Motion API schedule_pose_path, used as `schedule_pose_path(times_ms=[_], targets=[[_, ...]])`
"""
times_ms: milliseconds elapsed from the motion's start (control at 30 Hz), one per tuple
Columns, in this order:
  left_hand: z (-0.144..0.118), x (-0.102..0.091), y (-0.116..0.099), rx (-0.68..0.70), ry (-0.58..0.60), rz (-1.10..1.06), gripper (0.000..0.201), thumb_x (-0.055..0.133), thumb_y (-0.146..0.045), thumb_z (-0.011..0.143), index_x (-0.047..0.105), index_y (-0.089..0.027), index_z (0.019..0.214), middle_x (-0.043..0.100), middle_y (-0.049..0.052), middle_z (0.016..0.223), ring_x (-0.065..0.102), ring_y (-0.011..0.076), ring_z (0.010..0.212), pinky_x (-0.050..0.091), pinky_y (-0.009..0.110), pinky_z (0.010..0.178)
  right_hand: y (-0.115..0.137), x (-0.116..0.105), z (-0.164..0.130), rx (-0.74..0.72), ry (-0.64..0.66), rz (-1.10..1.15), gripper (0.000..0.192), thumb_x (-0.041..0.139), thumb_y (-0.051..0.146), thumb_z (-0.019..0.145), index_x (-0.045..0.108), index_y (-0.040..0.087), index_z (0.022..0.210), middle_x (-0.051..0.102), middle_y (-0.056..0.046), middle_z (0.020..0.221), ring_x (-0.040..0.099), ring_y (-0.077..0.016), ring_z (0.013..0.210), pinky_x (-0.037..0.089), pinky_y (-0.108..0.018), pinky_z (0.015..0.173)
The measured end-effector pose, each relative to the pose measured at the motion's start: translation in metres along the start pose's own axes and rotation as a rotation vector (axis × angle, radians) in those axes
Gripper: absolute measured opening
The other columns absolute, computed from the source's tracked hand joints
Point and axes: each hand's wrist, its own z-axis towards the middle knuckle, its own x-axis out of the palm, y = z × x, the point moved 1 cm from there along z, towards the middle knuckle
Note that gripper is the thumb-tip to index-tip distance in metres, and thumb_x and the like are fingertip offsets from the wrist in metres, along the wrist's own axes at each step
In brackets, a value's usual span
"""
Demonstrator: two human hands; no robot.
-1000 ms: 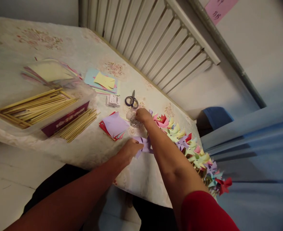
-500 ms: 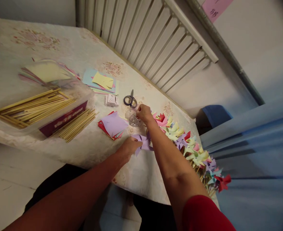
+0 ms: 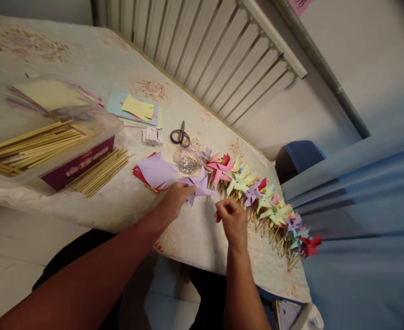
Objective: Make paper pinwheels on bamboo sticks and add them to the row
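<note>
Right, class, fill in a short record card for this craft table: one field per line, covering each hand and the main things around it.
left hand: pinches a purple paper pinwheel against the table
right hand: fingers closed, just right of that pinwheel; anything held is too small to tell
finished pinwheels: long row on sticks along the table's right edge
scissors: closed, flat, behind the pinwheels
paper squares: purple on top, red beneath
sticks: loose pile beside a clear tub holding more
table: floral cloth

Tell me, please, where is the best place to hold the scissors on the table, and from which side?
Probably by the dark handle loops of the scissors, reaching from the person's side: the scissors lie flat, loops toward the person, blades pointing away toward the radiator.
</note>
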Motion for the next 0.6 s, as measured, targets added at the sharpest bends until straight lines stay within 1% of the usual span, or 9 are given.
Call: schedule_pose_path(times_ms=[33,67,100,133,200,300,433,500,600], targets=[[0.0,0.001,0.0,-0.011,0.0,-0.031,0.02,0.07,-0.035,0.057,0.059,-0.018,0.058,0.054,-0.004,0.056,0.046,0.0103,0.054,0.033,0.024,0.054,-0.019,0.001,-0.008,0.035,0.003,-0.073,0.017,0.063,0.034,0.077,0.061,0.02,0.068,0.057,0.004,0.049,0.051,-0.0128,0.042,0.04,-0.024,0.045],[0.0,0.003,0.0,-0.025,-0.001,-0.062,0.021,0.072,-0.034,0.055,0.06,-0.018,0.058,0.056,-0.003,0.057,0.048,0.0107,0.055,0.034,0.023,0.055,-0.037,0.003,-0.015,0.038,-0.013,-0.157,0.017,0.06,0.033,0.078,0.061,0.02,0.066,0.056,0.004,0.049,0.051,-0.0135,0.043,0.04,-0.024,0.047],[0.0,0.004,0.0,-0.037,0.0,-0.09,0.021,0.074,-0.033,0.054,0.06,-0.018,0.058,0.057,-0.003,0.059,0.05,0.0111,0.057,0.036,0.023,0.057,-0.052,0.006,-0.02,0.003,-0.028,-0.246,0.018,0.058,0.03,0.078,0.061,0.02,0.064,0.057,0.002,0.052,0.053,-0.0144,0.048,0.041,-0.025,0.051],[0.0,0.005,0.0,-0.046,0.004,-0.11,0.022,0.076,-0.033,0.052,0.061,-0.018,0.058,0.058,-0.003,0.059,0.052,0.0114,0.058,0.038,0.023,0.058,-0.064,0.009,-0.024,-0.034,-0.041,-0.337,0.019,0.056,0.028,0.078,0.06,0.02,0.062,0.06,0.0,0.056,0.055,-0.0155,0.054,0.043,-0.027,0.057],[0.0,0.008,-0.001,-0.062,0.022,-0.14,0.023,0.078,-0.031,0.051,0.061,-0.017,0.058,0.06,-0.002,0.06,0.054,0.0121,0.06,0.041,0.023,0.06,-0.078,0.014,-0.029,-0.091,-0.027,-0.456,0.017,0.054,0.025,0.079,0.063,0.02,0.066,0.065,-0.004,0.066,0.059,-0.0178,0.063,0.045,-0.029,0.065],[0.001,0.009,-0.003,-0.09,0.018,-0.137,0.021,0.078,-0.03,0.053,0.063,-0.017,0.059,0.061,-0.002,0.059,0.056,0.0126,0.06,0.043,0.023,0.061,-0.084,0.014,-0.031,-0.115,0.014,-0.523,0.015,0.054,0.023,0.079,0.067,0.019,0.072,0.069,-0.007,0.074,0.062,-0.0199,0.071,0.046,-0.031,0.071],[0.003,0.01,-0.002,-0.088,0.005,-0.121,0.018,0.077,-0.029,0.057,0.065,-0.017,0.063,0.064,0.0,0.063,0.058,0.0132,0.063,0.043,0.023,0.061,-0.085,0.008,-0.029,-0.14,0.088,-0.488,0.017,0.052,0.017,0.079,0.07,0.019,0.077,0.071,-0.007,0.079,0.063,-0.0198,0.076,0.048,-0.03,0.075],[0.005,0.011,-0.001,-0.086,0.009,-0.122,0.019,0.078,-0.03,0.059,0.065,-0.017,0.062,0.065,0.001,0.064,0.059,0.0135,0.065,0.044,0.023,0.063,-0.086,0.006,-0.029,-0.163,0.097,-0.454,0.02,0.051,0.016,0.079,0.071,0.019,0.079,0.071,-0.007,0.082,0.064,-0.0198,0.078,0.049,-0.03,0.077],[0.005,0.012,0.0,-0.087,0.009,-0.129,0.023,0.08,-0.032,0.059,0.064,-0.017,0.063,0.065,0.001,0.066,0.059,0.0132,0.067,0.045,0.023,0.064,-0.086,0.005,-0.03,-0.189,0.089,-0.417,0.02,0.051,0.016,0.081,0.07,0.019,0.077,0.071,-0.006,0.081,0.064,-0.0195,0.079,0.049,-0.03,0.077]])
